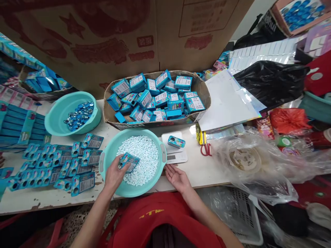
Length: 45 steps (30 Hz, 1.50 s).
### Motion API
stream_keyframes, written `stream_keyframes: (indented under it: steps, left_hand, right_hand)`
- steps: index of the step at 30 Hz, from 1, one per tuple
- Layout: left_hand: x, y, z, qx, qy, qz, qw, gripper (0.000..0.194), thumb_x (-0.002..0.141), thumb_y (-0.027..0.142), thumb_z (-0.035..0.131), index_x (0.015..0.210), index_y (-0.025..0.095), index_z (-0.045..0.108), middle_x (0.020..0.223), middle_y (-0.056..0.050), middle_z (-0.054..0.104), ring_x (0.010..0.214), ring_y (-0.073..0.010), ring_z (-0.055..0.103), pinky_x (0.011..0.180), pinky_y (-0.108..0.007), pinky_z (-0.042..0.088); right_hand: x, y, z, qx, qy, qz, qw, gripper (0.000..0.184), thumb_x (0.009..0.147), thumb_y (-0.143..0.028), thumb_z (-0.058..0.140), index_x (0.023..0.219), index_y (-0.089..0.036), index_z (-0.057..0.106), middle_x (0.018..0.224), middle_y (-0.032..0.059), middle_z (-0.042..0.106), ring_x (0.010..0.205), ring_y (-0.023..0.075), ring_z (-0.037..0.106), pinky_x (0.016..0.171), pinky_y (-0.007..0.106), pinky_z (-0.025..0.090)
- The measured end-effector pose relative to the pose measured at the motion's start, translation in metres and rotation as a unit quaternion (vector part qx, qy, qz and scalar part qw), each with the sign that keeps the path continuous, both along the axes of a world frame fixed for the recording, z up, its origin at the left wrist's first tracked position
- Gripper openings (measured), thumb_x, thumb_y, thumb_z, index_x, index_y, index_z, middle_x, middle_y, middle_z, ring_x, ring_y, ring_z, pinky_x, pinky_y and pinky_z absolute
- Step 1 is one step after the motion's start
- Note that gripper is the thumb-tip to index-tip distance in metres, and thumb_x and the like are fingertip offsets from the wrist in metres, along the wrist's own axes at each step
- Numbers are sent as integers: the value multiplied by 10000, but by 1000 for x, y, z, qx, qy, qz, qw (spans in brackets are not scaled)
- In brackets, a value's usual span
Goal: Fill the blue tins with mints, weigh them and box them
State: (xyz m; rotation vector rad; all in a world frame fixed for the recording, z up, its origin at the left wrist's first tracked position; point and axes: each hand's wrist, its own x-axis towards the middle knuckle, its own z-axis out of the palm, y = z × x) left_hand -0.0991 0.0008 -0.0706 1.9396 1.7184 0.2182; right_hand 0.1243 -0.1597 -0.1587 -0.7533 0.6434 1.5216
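Observation:
My left hand (115,175) grips a small blue candy box (130,162) with a round hole, held over the turquoise basin (106,148) full of pale mint-like pellets (144,155). My right hand (178,178) lies open, palm turned up, just right of the basin's rim and below the scale. On the white digital scale (178,157) rests another blue box (176,141). Left of the basin stand rows of blue boxes (86,183), their round openings showing. Behind it, a cut-down carton (199,93) holds many more boxes.
A second turquoise basin (55,119) contains shiny blue and silver round caps (80,115). Red-handled scissors (206,148) lie right of the scale, near white sheets (219,96) and crumpled clear plastic (258,165). A large cardboard box (165,34) rises behind. The table's front edge runs close to my body.

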Motion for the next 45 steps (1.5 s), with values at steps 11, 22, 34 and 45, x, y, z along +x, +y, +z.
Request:
stream_keyframes:
  steps: [11,22,34,45]
  left_hand:
    - [19,-20,37,20,-82,-66,994,460,724,475,605,1119,239,582,1163,-46,624,1065,-244,576,905,-342,450]
    - [56,-18,5,-48,-28,-183,982,270,835,266,500,1072,195,609,1053,-87,633,981,-218,592,850,-338,457]
    - [26,-7,14,-206,-236,-69,947,127,749,271,556,748,160,617,648,5,581,607,-133,539,561,-237,420]
    - [37,-15,79,-30,-280,-238,930,163,849,195,498,928,198,640,992,-57,653,966,-177,581,874,-322,449]
  right_hand:
    - [14,-26,62,-54,-403,144,902,370,655,-348,750,982,-206,650,1031,78,670,945,215,612,867,357,458]
    - [-17,10,102,129,-554,237,788,380,615,-332,778,919,-200,592,866,-3,641,812,188,578,753,294,467]
    - [-18,23,97,99,-596,230,763,381,622,-347,777,915,-201,582,855,18,654,819,209,589,756,322,474]
    - [-36,51,87,137,-606,222,751,405,587,-366,795,895,-206,586,833,9,643,811,213,582,751,324,461]
